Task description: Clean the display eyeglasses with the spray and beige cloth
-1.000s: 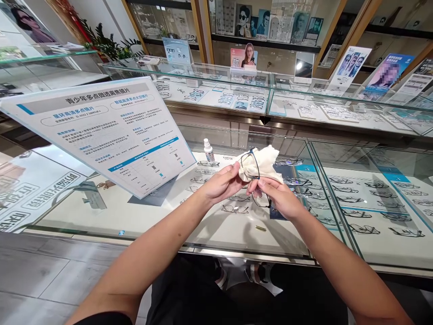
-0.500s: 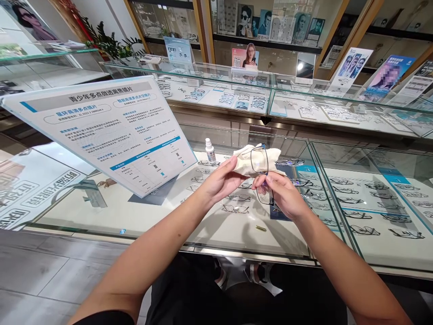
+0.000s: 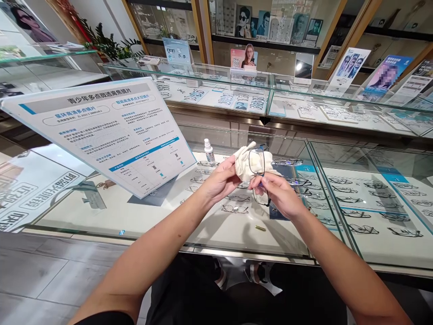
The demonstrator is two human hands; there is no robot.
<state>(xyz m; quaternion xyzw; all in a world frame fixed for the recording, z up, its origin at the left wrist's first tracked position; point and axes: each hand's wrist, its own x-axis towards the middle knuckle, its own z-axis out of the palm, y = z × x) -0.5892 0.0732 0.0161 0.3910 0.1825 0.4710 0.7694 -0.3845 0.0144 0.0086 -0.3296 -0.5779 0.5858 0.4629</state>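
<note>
My left hand [image 3: 219,180] is closed on a cream cleaning cloth [image 3: 241,162], bunched against the upper lens of a pair of dark-framed glasses [image 3: 259,178]. My right hand [image 3: 279,194] pinches the glasses at the bridge, holding them upright above the glass counter [image 3: 237,225]. The lower lens hangs below my right fingers. A small white spray bottle [image 3: 209,151] stands on the counter just left of the cloth.
A large slanted information board [image 3: 101,131] stands at the left on the counter. Many glasses [image 3: 372,212] lie inside the display case below the glass. A small gold-coloured piece [image 3: 260,228] lies near the front. More showcases and posters [image 3: 243,58] stand behind.
The cloth has been gathered from spread out into a tighter bunch by my left hand, and the glasses have turned slightly in my right hand. Both hands stay above the same spot.
</note>
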